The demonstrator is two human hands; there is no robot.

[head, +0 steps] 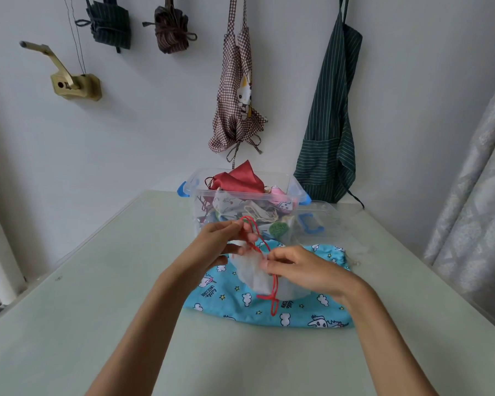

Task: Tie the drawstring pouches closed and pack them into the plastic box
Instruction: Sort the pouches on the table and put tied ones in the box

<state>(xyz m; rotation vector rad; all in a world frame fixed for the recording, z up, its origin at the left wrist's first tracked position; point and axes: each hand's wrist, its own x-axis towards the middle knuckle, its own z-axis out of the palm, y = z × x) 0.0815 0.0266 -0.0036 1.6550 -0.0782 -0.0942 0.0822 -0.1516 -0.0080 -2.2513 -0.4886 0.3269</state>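
Pale green table fills lower frame, white wall w/ aprons up top. Both hands, left & right, pinch red cord of white pouch at center, over blue pouch; box behind

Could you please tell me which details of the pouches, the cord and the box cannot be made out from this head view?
- White pouch: its mouth is hidden by the left hand and right hand.
- Red drawstring: whether a knot is formed is too blurred to tell.
- Plastic box: the lower pouches are buried under the red pouch.
- Blue unicorn pouch: its middle is covered by the white pouch.
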